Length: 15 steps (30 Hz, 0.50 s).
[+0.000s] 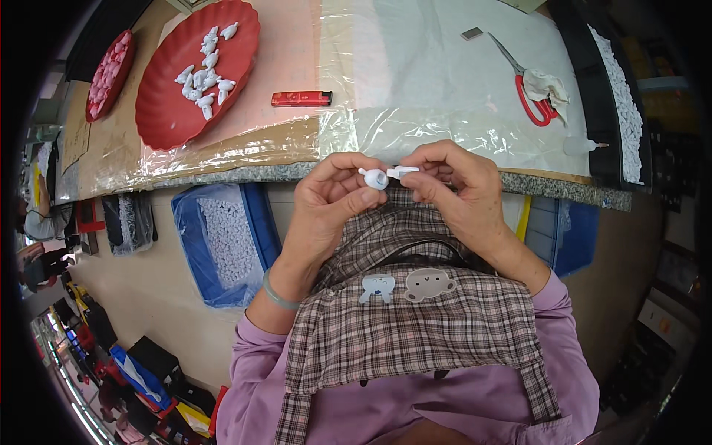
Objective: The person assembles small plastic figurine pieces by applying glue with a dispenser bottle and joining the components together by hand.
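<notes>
Just past the near table edge, my left hand pinches a small white rounded plastic piece, perhaps a toy figure's head, with an opening facing right. Opposite it, my right hand grips a smaller white plastic piece between thumb and fingers. The two pieces meet or nearly meet; I cannot tell whether they are joined. Beyond my left hand, a red scalloped plate carries several white toy figures. A red lighter lies on the plastic-covered table.
Far left stands a red dish of pink pieces. At the right lie red-handled scissors, a crumpled cloth, a small bottle and a black tray of white pieces. Below the table sits a blue bin lined with plastic.
</notes>
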{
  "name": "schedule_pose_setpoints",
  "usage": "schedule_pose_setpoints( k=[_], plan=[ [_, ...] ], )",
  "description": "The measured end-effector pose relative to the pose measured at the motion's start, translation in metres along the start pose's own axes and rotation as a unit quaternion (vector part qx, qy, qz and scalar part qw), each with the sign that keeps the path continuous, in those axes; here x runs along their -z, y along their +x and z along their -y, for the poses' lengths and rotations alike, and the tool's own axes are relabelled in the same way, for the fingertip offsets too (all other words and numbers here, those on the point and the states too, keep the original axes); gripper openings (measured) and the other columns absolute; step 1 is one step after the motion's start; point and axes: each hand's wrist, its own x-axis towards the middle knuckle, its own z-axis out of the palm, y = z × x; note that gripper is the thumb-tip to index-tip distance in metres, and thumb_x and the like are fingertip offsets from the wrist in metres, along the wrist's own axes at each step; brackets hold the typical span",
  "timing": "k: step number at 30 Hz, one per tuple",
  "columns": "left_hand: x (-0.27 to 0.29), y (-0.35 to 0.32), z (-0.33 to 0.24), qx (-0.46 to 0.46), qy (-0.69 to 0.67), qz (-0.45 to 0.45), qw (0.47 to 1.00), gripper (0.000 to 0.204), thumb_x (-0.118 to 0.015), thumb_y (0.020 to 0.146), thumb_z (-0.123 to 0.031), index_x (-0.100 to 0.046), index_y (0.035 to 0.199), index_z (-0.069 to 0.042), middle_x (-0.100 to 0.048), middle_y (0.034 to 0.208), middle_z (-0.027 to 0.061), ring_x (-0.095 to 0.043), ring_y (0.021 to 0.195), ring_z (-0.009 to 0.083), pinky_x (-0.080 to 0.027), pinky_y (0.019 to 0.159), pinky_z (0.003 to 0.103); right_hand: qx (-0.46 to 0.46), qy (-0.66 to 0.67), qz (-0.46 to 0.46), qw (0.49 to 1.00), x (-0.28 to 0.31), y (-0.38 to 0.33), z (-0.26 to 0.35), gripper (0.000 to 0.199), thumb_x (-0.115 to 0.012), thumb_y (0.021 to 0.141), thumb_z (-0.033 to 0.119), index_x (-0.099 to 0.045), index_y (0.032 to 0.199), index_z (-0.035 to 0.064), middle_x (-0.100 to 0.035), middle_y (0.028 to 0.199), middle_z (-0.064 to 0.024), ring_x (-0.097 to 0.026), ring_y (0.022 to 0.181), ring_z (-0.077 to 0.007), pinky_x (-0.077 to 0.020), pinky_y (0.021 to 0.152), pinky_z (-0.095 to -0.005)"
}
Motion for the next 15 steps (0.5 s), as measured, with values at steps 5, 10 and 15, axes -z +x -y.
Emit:
schedule_pose_setpoints(
  k=[5,10,15],
  plan=[
    [-0.0100,0.0024,-0.0081,0.003,-0.064,-0.019,0.998,0.024,-0.063,0.086,0.000,-0.056,0.109,0.002,-0.062,0.112,0.0172,-0.062,0.094,0.0160,-0.051,0.084,0.027,0.031,-0.025,-0.004,0.999,-0.0034,-0.0016,-0.0035,0.013,-0.067,0.083,0.001,-0.062,0.094,-0.0027,-0.066,0.082,-0.0068,-0.062,0.067,-0.0079,-0.0501,0.057,-0.0193],
    [-0.0071,0.0015,0.0010,-0.037,-0.002,-0.029,0.999,0.021,-0.062,0.085,0.004,-0.057,0.106,0.003,-0.062,0.112,0.0166,-0.062,0.098,0.0170,-0.051,0.087,0.029,0.111,-0.130,-0.007,0.985,-0.0051,-0.0012,-0.0003,0.012,-0.071,0.078,0.000,-0.065,0.088,-0.0016,-0.066,0.079,-0.0069,-0.064,0.066,-0.0109,-0.0509,0.056,-0.0212],
    [-0.0079,0.0007,0.0001,-0.026,0.031,-0.042,0.998,0.030,-0.062,0.083,0.008,-0.057,0.112,0.004,-0.061,0.112,0.0158,-0.061,0.101,0.0182,-0.050,0.091,0.029,0.120,-0.199,0.007,0.973,-0.0019,-0.0020,0.0034,0.013,-0.072,0.076,0.000,-0.066,0.087,-0.0003,-0.066,0.078,-0.0073,-0.065,0.064,-0.0128,-0.0512,0.055,-0.0227]
  ],
)
